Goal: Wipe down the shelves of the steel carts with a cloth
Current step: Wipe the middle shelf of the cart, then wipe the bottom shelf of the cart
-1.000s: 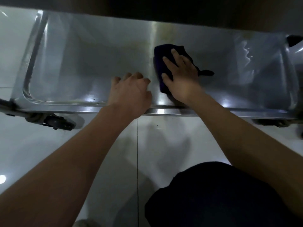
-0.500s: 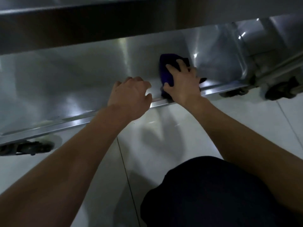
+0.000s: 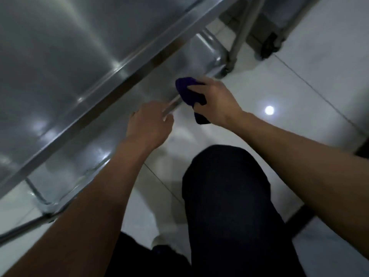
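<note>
While gripped in curled right hand (image 3: 216, 101), purple cloth (image 3: 188, 92) protrudes at 9 o'clock over lower shelf rim (image 3: 171, 104); left hand (image 3: 148, 127) loosely curled, holding nothing.

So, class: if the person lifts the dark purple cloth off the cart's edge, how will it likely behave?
The cloth is probably floppy: it bunches in the right hand and a loose end hangs below it. It likely weighs little, since a few fingers pinch it. It seems unlikely to slide freely on the lower shelf.

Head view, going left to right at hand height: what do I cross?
Upper steel shelf → left hand on the lower shelf rim → purple cloth → right hand → lamp glare on the floor.
</note>
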The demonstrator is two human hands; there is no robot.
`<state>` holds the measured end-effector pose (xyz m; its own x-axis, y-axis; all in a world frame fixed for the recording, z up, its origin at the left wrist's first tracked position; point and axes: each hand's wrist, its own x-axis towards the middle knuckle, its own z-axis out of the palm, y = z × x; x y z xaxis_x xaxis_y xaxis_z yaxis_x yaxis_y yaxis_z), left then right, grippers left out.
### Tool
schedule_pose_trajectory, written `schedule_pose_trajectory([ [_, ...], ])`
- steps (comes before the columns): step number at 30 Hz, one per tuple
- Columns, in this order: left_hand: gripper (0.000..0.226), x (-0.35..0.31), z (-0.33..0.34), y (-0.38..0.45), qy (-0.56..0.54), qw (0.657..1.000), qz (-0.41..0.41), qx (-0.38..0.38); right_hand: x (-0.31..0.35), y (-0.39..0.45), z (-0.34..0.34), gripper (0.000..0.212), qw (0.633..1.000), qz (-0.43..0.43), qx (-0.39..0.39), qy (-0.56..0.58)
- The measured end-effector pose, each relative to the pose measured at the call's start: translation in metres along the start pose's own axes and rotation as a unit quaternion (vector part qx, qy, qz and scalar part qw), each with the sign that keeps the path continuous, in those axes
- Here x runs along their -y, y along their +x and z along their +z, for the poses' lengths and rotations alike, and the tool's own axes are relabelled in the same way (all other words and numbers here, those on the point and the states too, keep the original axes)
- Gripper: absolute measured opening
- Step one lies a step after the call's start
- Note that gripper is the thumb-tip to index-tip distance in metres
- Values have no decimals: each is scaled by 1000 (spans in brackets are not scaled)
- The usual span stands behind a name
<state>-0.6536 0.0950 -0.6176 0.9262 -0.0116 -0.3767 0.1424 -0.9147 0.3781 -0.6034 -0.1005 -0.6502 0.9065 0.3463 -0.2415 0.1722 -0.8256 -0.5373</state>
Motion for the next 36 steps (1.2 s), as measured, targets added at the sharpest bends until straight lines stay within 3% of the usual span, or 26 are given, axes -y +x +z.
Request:
schedule_pose_trajectory([
  [12, 46, -163, -158, -68, 89, 984, 153, 33, 65, -121, -190, 55, 986, 144, -61, 50],
  [20, 37, -226, -264, -122, 139, 975, 161, 55, 125, -180, -288, 55, 980, 175, -63, 73],
  [27, 47, -250, -334, -188, 123, 985, 117, 42, 172, -217, -362, 55, 990, 134, 19, 37],
  [36, 46, -219, -410, -260, 10, 997, -39, -72, 255, -188, -421, 54, 989, -50, 128, -59],
])
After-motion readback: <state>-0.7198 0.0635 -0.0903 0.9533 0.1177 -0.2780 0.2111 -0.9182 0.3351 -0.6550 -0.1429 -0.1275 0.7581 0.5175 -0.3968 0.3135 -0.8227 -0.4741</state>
